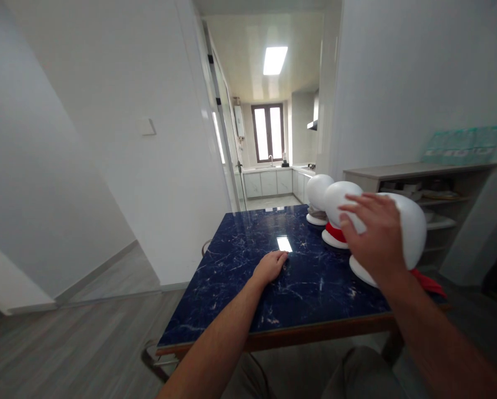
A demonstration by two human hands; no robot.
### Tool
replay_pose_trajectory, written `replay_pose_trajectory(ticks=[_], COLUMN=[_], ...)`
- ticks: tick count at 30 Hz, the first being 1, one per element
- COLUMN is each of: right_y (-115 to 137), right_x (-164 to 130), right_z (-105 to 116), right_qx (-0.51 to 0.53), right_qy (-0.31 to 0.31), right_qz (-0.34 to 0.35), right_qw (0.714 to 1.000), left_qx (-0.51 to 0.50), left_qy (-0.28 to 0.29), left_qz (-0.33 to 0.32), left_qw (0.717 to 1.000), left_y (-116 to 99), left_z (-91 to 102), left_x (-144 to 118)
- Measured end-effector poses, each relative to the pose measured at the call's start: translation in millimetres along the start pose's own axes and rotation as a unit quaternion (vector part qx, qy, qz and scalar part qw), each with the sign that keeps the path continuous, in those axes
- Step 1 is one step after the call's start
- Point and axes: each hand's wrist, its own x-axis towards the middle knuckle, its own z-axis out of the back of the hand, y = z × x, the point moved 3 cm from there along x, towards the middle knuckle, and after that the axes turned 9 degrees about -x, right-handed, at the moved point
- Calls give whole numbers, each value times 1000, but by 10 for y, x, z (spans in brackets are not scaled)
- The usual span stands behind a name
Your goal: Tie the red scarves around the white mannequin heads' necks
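**Hand on the nearest white head form**

Head view: the right hand [377, 235], fingers spread wide, lies flat against the nearest white mannequin head [410, 230] at 2 o'clock on the blue marble table [240, 288], gripping nothing. Two more mannequin heads [319, 191] stand just behind it. The left hand [270, 266] rests palm-down at 12 o'clock, empty.

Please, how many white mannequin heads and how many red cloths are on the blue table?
White mannequin heads: 3, far, middle, near under the right hand
Red cloths: 2, and
Total: 5
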Motion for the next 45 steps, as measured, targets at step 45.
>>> replay_pose_trajectory(ticks=[45], right_y=[984], right_x=[470], right_z=[-1519], right_qx=[17], right_qy=[179], right_qz=[-103], right_qw=[978], left_qx=[-79], left_qy=[-363], left_qz=[80], left_qw=[925], left_y=[137], left_z=[507], left_x=[-72])
